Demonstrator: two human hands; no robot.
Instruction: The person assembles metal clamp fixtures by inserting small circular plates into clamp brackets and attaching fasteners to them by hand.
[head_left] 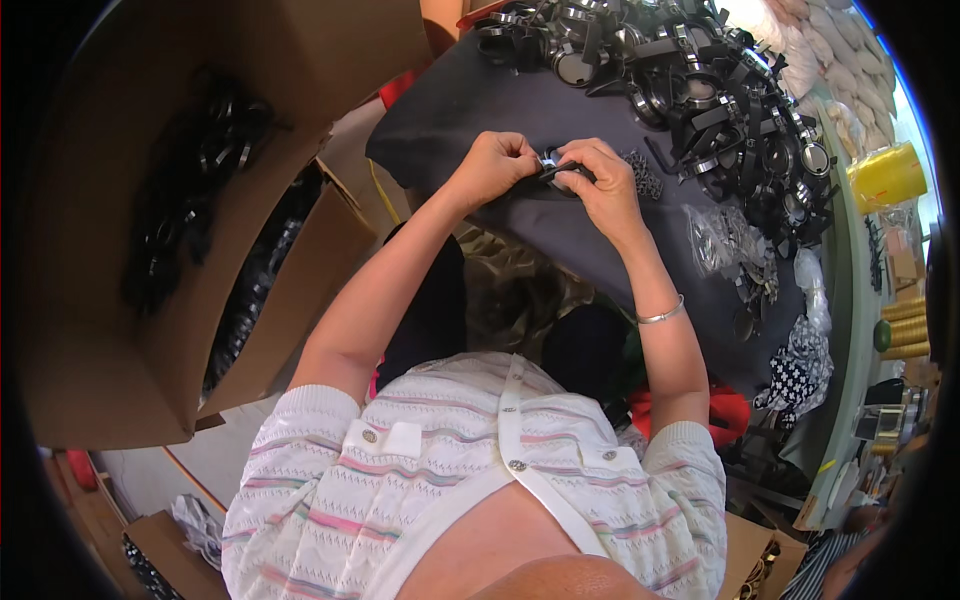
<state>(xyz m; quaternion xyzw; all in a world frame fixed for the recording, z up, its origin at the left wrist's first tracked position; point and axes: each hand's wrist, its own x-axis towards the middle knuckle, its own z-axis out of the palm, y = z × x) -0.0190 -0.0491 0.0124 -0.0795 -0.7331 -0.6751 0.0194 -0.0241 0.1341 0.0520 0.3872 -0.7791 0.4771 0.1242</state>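
Above the dark grey tabletop (pixel 420 140), both hands meet on a black-strapped wristwatch (pixel 550 163) with a silvery case. My left hand (pixel 492 165) is closed, its thumb and forefinger pinching at the left end. My right hand (pixel 606 188) is closed around the other side, with a black strap between thumb and fingers. My fingers hide much of the case. Just right of my right hand lies a small heap of little metal parts (pixel 642 176). A large pile of similar watches (pixel 700 90) with black straps covers the far right of the table.
A big cardboard box (pixel 110 370) with black items stands at the left. On the table's right side lie clear plastic bags (pixel 718 240). Beyond them is a green-edged surface (pixel 848 330) with a yellow roll (pixel 888 178). A red thing (pixel 725 412) shows below my right arm.
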